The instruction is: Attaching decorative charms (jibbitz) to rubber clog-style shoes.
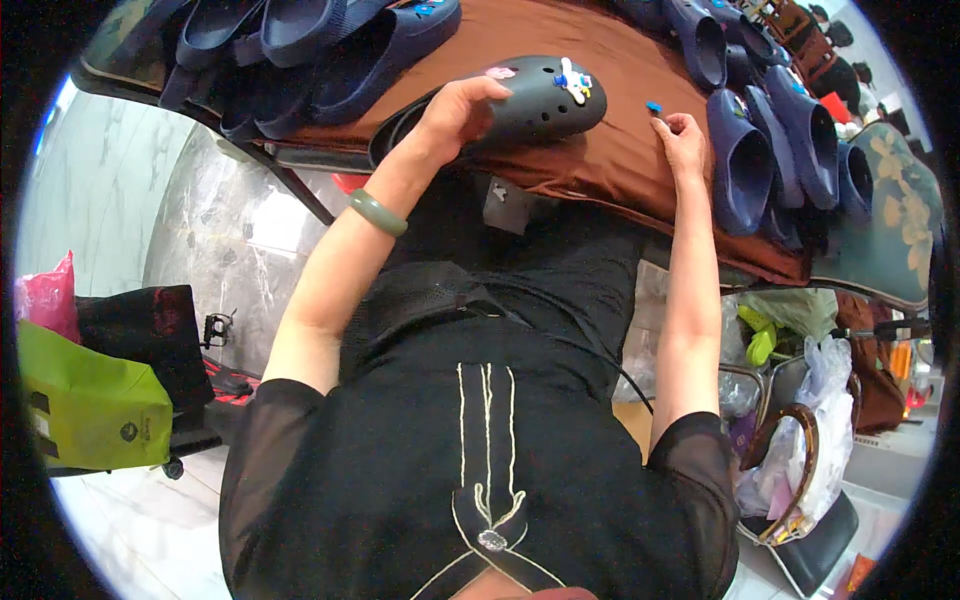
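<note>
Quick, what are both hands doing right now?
Left hand: closed on the dark clog, holding it on the brown cloth.
Right hand: fingers pinched at a small blue charm on the cloth.

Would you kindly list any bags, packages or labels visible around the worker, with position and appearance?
Green bag: floor, far left; boxy, lime green, small dark emblem.
Pink bag: above it; crumpled plastic.
White bags: lower right on a chair; thin, translucent.
Grey tag: at the brown cloth's near edge; small rectangle.

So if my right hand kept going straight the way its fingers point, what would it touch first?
Most likely the small blue charm on the brown cloth, just beyond the right hand; depth is hard to judge, and the fingertips may already touch it.
</note>
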`<control>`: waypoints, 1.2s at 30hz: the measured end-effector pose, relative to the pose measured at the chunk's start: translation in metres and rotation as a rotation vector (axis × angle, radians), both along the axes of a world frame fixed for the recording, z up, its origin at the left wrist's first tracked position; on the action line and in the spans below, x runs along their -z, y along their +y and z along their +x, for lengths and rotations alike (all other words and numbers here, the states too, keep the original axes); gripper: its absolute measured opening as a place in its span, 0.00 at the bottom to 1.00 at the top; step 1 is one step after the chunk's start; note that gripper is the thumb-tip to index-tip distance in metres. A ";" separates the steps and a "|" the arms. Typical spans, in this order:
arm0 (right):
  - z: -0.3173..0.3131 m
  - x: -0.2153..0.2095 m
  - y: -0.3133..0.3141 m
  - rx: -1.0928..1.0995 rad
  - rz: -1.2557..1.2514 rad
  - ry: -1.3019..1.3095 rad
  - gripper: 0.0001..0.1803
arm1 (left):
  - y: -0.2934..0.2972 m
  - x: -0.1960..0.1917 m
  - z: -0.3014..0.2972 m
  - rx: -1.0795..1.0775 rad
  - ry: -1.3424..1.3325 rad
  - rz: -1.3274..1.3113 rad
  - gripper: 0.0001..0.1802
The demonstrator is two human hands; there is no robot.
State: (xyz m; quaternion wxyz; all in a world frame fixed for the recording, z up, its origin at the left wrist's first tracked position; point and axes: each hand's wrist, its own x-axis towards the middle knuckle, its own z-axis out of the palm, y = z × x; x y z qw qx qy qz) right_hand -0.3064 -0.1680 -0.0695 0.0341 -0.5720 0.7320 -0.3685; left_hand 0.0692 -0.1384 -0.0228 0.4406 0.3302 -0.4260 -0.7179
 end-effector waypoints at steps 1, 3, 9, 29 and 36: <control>0.004 0.001 0.002 0.028 -0.021 0.043 0.20 | -0.002 0.002 0.002 -0.011 -0.004 0.001 0.18; 0.010 0.003 0.007 -0.009 -0.053 0.012 0.20 | -0.004 0.002 0.003 0.019 0.031 0.037 0.19; 0.028 -0.009 0.028 -0.092 -0.054 0.065 0.19 | -0.006 -0.001 0.005 0.002 -0.012 0.031 0.19; 0.197 -0.055 0.090 -0.772 -0.367 -0.096 0.09 | -0.004 -0.003 0.003 0.037 0.052 0.076 0.18; 0.200 -0.063 0.097 -0.724 -0.269 -0.205 0.08 | 0.011 -0.015 0.008 0.037 -0.066 0.043 0.15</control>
